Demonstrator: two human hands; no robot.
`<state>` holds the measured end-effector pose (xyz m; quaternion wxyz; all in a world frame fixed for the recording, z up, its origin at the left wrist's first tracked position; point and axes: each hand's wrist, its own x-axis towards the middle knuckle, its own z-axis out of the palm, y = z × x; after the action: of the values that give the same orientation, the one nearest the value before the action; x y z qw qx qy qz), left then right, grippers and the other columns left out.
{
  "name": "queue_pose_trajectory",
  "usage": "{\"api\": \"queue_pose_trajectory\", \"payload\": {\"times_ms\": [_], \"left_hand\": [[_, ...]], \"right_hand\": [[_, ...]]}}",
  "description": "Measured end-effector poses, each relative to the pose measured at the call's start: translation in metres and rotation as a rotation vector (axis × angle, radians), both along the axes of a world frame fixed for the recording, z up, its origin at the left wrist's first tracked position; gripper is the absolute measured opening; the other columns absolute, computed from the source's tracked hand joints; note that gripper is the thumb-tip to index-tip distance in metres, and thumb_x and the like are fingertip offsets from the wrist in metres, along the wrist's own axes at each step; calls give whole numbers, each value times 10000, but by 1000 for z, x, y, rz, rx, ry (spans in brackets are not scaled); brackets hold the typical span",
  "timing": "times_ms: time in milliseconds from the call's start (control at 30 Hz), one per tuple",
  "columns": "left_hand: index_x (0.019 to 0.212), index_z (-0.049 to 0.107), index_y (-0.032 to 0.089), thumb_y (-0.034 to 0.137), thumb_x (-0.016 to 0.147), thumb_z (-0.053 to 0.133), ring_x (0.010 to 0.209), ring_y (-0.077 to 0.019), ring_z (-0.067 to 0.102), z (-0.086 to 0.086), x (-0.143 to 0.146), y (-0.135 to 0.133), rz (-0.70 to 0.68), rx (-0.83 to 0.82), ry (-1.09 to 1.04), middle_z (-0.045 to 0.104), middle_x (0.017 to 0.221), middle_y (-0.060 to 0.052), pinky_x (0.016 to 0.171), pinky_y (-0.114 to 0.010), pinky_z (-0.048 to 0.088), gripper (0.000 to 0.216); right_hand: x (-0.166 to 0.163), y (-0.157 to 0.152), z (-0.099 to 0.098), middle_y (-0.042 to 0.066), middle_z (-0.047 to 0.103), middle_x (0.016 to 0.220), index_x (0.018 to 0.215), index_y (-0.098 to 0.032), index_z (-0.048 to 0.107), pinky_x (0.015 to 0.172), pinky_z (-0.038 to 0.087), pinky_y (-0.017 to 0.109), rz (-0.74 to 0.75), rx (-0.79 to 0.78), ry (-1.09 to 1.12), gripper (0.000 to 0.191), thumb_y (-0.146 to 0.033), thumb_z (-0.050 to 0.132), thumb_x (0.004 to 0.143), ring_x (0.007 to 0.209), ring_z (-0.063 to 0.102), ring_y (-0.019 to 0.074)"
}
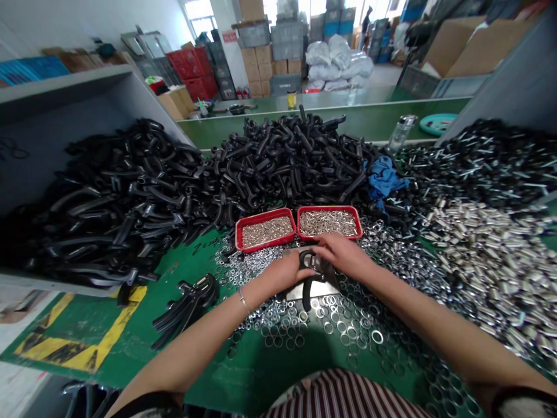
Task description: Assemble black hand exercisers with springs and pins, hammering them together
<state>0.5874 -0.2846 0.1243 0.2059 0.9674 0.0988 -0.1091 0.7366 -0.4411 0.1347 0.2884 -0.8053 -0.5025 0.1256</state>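
A black curved lever (pixel 307 295) is held between my two hands above a small metal plate (pixel 296 292). My left hand (pixel 288 270) closes round its left side, thumb and fingers on the curved head. From the right, my right hand (pixel 338 252) pinches at the same head; whether a small part sits between its fingertips is hidden. Just beyond my hands stand two red trays, the left tray (pixel 238 239) and the right tray (pixel 359 227), both full of small metal pins. Loose metal rings (pixel 343 338) lie around the plate.
Black levers form a large pile (pixel 300 154) at the back, and several lie in a bunch (pixel 191 305) at left. Silver cylinders (pixel 491 249) and dark pieces with metal rods (pixel 487 157) cover the right. A blue cloth (pixel 385 177) and a glass bottle (pixel 401 133) stand behind.
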Motion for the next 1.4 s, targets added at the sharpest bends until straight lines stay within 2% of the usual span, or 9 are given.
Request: {"api": "queue_pose_trajectory", "payload": {"times_ms": [100,233,367,533,867,1000,1133,1233,1400], "left_hand": [[1066,666,123,606,912,558,870,-357,709,1,16,11,-45,164,-5,728,976,-206,732,-415,529,519],[986,705,122,438,986,504,842,-329,714,17,56,21,-85,322,-130,726,880,-180,739,-404,528,374],[1090,690,116,131,973,452,988,-289,698,22,114,29,-161,420,-258,712,1045,-172,800,-360,523,265],[1061,688,70,62,948,449,997,-289,683,3,142,28,-193,445,-247,703,1038,-186,875,-396,495,265],[1085,627,89,110,992,408,982,-285,646,-27,134,33,-48,399,-442,680,1019,-153,889,-438,462,239],[1126,627,150,128,992,469,1068,-218,616,-19,115,31,-3,80,-636,663,1094,-106,948,-358,470,208],[1073,655,206,197,1004,499,1022,-169,635,-11,65,21,140,-261,-789,678,1073,-48,953,-328,497,171],[1077,674,220,207,982,538,967,-158,660,-12,29,16,277,-365,-720,692,1052,-37,912,-323,524,166],[959,641,169,279,880,675,690,-139,671,-15,-6,15,562,-617,-609,702,832,-15,681,-272,549,140]], "right_hand": [[51,9,-4,104,718,995,974,-186,736,947,421,403,-66,31,-249,216,-290,547,973,1008,605,262],[91,15,-13,119,692,964,962,-173,759,850,438,373,-81,-129,-450,213,-297,585,957,981,571,275],[92,32,-20,128,663,978,958,-173,735,773,434,353,-45,-230,-546,181,-328,650,919,981,546,286],[87,42,-25,128,663,989,927,-164,703,753,431,344,-14,-233,-541,111,-226,611,921,997,547,282],[98,38,-32,108,691,938,949,-157,692,834,446,356,-135,10,-337,162,-213,543,925,914,615,252],[86,26,-21,67,704,870,913,-167,669,767,456,339,-192,131,-112,109,-230,582,891,800,625,219],[45,6,-21,23,712,816,885,-203,688,739,462,334,-33,141,188,159,-335,605,915,742,620,195],[14,-1,-33,30,718,844,824,-218,694,864,434,384,47,172,93,156,-304,614,926,856,613,218],[-5,2,-48,49,710,856,807,-212,683,894,414,408,-49,217,17,180,-292,598,944,887,585,237]]}}
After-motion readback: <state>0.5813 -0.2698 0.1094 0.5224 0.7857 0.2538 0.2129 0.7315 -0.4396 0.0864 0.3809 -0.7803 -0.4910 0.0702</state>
